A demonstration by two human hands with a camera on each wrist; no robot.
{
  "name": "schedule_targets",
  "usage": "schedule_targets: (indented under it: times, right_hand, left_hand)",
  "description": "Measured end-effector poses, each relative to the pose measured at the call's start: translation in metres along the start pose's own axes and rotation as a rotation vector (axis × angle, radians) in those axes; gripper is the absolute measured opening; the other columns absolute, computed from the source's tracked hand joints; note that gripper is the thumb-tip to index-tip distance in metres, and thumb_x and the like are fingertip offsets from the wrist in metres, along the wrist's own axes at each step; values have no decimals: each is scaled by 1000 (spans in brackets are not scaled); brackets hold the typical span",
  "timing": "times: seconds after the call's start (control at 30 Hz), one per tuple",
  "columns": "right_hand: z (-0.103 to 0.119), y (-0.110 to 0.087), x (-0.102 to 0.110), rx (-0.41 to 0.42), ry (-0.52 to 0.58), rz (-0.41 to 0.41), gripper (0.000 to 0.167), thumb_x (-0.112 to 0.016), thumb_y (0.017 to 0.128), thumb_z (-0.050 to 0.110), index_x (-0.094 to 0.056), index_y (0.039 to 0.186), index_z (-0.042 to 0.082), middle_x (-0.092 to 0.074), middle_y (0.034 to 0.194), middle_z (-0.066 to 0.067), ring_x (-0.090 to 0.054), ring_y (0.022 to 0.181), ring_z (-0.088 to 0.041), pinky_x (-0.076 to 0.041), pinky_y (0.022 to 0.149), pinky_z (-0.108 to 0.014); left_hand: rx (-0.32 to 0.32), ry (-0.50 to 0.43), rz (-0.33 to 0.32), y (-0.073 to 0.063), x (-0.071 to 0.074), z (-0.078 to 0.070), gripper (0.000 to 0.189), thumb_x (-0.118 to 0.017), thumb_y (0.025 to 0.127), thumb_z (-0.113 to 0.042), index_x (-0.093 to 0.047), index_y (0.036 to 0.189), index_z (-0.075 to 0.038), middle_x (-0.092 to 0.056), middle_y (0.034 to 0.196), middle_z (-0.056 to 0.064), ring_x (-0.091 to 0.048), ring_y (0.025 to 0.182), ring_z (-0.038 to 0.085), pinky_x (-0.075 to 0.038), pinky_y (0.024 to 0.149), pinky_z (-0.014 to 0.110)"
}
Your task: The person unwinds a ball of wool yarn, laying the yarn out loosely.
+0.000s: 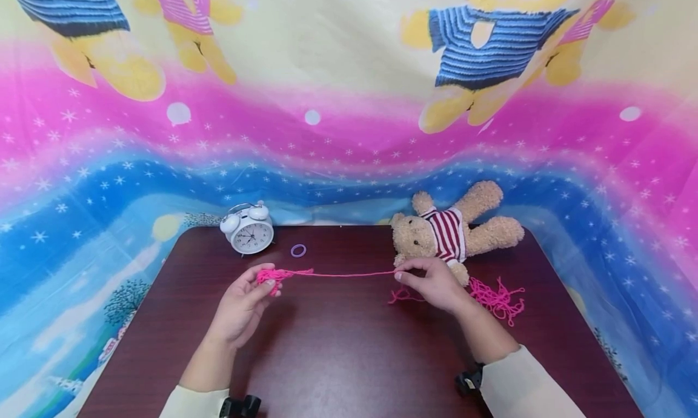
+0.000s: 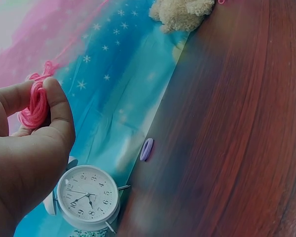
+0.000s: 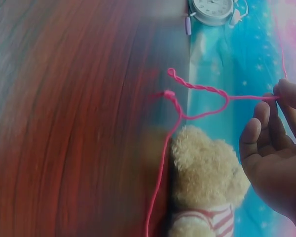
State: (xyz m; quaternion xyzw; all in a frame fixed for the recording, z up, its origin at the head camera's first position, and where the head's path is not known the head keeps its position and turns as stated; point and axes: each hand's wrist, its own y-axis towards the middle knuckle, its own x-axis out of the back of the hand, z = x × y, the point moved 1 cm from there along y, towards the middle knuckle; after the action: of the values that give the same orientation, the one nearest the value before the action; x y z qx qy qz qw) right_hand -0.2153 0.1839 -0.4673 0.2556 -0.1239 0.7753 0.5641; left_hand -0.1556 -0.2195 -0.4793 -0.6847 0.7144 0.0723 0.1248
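A bundle of pink yarn [image 1: 268, 276] is pinched between the thumb and fingers of my left hand [image 1: 240, 309], above the table's left half. From it a single strand [image 1: 349, 275] runs taut across to my right hand [image 1: 436, 285], whose thumb and forefinger pinch it. Below the right hand, in the right wrist view, a twisted, forked length of yarn [image 3: 200, 88] dangles. A loose tangle of pink yarn [image 1: 498, 300] lies on the table beyond the right wrist. In the left wrist view the bundle [image 2: 35, 106] shows as folded loops.
A white twin-bell alarm clock [image 1: 251, 233] stands at the back left of the dark wooden table [image 1: 338, 357]. Beside it lies a purple ring [image 1: 298, 250]. A teddy bear [image 1: 449, 233] in a striped shirt lies at the back right. A printed cloth [image 1: 349, 139] hangs behind.
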Motion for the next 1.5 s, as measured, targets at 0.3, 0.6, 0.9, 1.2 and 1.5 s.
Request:
schedule_targets:
  times: [0.3, 0.6, 0.9, 1.2, 1.5]
  right_hand:
    - [-9, -7, 19, -15, -65, -49, 20, -78, 94, 30, -81, 107, 15, -77, 108, 4, -67, 111, -21, -52, 97, -46]
    - [-19, -17, 39, -33, -110, -84, 17, -77, 95, 30, -81, 106, 17, -76, 102, 4, -66, 101, -17, -52, 91, -41]
    - [-28, -29, 55, -109, -104, -103, 16, -77, 96, 33, -80, 106, 21, -76, 99, 2, -65, 94, -20, -53, 80, -32]
    - [-35, -40, 72, -164, -99, -118, 25, -77, 96, 34, -79, 110, 14, -74, 101, -6, -59, 75, -18, -51, 62, -32]
    - [-44, -51, 91, -195, -171, -117, 33, -71, 99, 40, -77, 118, 13, -78, 96, -2, -65, 86, -27, -45, 66, -34]
  left_hand:
    - [-14, -3, 13, -2, 7, -2, 34, -63, 104, -8, -51, 136, -8, -71, 115, 0, -71, 102, 12, -57, 93, 26]
    - [-15, 5, -5, -2, 13, -3, 34, -64, 103, -10, -52, 135, -8, -72, 115, 0, -69, 101, 13, -57, 91, 24]
    - [-18, 7, -16, -4, 20, -4, 35, -65, 103, -11, -52, 136, -7, -72, 118, 0, -70, 102, 12, -57, 93, 26]
    - [-23, 19, -21, -6, 26, -6, 37, -65, 103, -11, -51, 137, -7, -72, 117, -1, -70, 101, 11, -57, 92, 24]
    - [-30, 22, -29, -9, 31, -9, 35, -64, 104, -11, -52, 136, -7, -72, 119, -1, -70, 105, 11, -57, 93, 24]
